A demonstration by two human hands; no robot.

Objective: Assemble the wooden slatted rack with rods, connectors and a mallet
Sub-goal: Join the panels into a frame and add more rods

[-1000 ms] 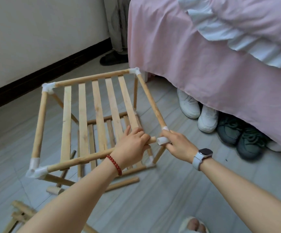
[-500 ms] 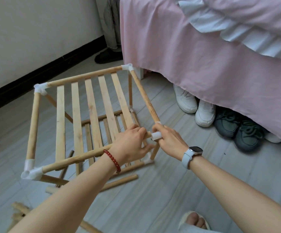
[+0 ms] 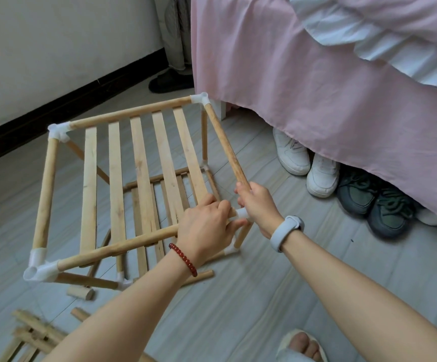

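- The wooden rack stands on the pale floor beside a pink-skirted bed: 2 tiers of light slats framed by round rods, with white plastic connectors at the corners.
- The left hand grips the near top rod at its right end.
- The right hand clasps the right side rod just above the near right connector.
- Loose rods lie on the floor near left.

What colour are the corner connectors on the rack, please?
White, clearest on the near-left corner connector in the head view.
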